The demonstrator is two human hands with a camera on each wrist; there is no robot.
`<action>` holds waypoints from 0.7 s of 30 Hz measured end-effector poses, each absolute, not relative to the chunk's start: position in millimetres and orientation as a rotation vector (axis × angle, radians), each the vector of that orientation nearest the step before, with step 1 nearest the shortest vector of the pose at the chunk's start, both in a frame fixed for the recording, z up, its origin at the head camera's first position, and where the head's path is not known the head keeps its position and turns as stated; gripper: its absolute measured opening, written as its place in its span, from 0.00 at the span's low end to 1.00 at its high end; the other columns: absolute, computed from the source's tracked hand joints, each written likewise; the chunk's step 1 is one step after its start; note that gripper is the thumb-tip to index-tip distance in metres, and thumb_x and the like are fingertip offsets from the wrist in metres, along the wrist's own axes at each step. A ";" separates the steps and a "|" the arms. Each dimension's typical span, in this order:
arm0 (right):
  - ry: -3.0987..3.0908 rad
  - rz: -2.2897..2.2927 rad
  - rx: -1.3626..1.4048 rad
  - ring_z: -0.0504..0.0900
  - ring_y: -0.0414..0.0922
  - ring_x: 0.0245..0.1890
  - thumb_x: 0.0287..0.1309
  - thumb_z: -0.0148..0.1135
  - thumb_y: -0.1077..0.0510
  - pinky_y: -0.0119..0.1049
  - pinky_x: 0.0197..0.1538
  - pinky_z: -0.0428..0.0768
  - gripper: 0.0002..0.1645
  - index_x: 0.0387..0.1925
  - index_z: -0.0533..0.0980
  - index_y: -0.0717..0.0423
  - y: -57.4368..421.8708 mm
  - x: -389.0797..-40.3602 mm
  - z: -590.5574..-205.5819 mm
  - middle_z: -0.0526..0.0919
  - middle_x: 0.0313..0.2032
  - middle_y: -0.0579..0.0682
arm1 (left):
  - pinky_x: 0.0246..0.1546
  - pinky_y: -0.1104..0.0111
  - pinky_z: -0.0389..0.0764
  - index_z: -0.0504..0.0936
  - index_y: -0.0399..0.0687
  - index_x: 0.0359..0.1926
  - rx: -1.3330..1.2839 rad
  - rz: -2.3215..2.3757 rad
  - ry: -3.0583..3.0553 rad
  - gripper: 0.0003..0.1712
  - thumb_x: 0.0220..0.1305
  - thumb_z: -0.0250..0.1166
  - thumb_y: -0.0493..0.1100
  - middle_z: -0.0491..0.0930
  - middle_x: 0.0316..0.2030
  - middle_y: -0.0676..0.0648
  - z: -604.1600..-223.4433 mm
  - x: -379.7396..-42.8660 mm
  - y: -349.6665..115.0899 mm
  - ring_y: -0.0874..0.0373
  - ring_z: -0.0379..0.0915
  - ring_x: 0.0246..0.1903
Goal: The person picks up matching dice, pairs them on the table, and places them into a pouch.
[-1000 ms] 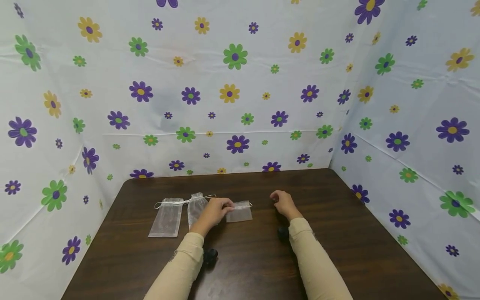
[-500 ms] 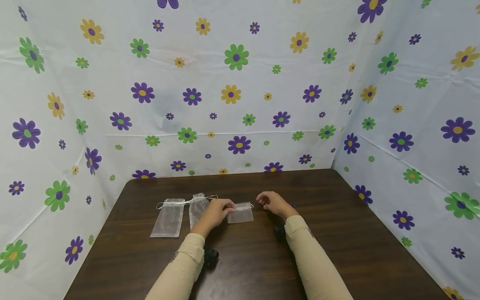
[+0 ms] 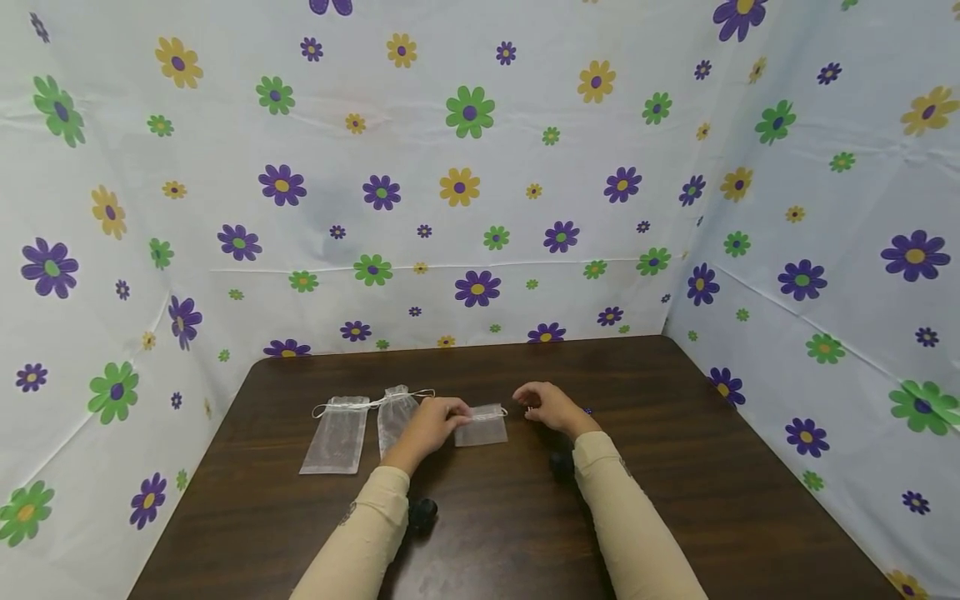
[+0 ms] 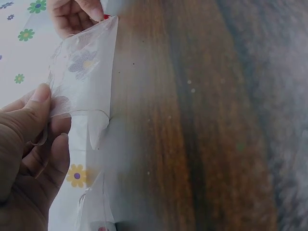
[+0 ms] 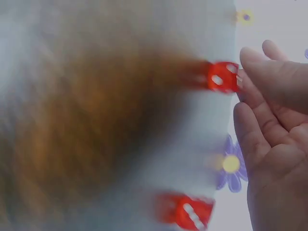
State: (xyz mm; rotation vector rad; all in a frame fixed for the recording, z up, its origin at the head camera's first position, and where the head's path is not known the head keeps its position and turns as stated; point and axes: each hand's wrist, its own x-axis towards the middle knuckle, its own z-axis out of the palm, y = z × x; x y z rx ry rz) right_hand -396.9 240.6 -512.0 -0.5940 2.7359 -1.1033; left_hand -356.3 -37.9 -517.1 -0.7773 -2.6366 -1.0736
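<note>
My left hand (image 3: 429,427) pinches the top edge of a small sheer white drawstring bag (image 3: 483,428) lying on the table. In the left wrist view, thumb and fingers hold the gathered edge and cord of this organza bag (image 4: 89,72), its body reaching toward the other hand. Just right of the bag, my right hand (image 3: 553,407) is close over the table with curled fingers. A red die (image 5: 223,77) with white pips is at its thumb and fingertips in the right wrist view. A second red die (image 5: 195,212) sits apart, lower in that view.
Two more sheer drawstring bags lie to the left: a flat one (image 3: 334,437) and another (image 3: 395,415) partly hidden by my left hand. White cords stretch between their tops. The dark wooden table (image 3: 645,517) meets a flower-printed sheet (image 3: 480,208) at its back.
My right hand has moved left and slightly down toward the bag, then stays there. A small blue-purple object now shows beside the right wrist. The left hand keeps its hold on the bag.
</note>
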 end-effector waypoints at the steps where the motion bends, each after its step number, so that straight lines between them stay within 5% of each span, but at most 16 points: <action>1: 2.745 -1.116 -0.592 0.80 0.52 0.50 0.60 0.64 0.76 0.49 0.58 0.78 0.19 0.52 0.80 0.61 243.5 -396.2 -510.0 0.83 0.49 0.55 | 0.34 0.65 0.80 0.88 0.45 0.36 -0.780 -1.071 -2.633 0.06 0.65 0.70 0.43 0.86 0.33 0.53 -517.4 -356.6 -38.0 0.62 0.79 0.31; 21: 2.666 -1.024 -0.518 0.76 0.62 0.61 0.54 0.53 0.85 0.58 0.63 0.73 0.30 0.53 0.79 0.61 293.2 -385.0 -505.1 0.80 0.56 0.60 | 0.32 0.67 0.79 0.88 0.46 0.36 -0.774 -1.086 -2.644 0.04 0.65 0.70 0.42 0.86 0.32 0.53 -517.8 -355.4 -41.6 0.64 0.77 0.28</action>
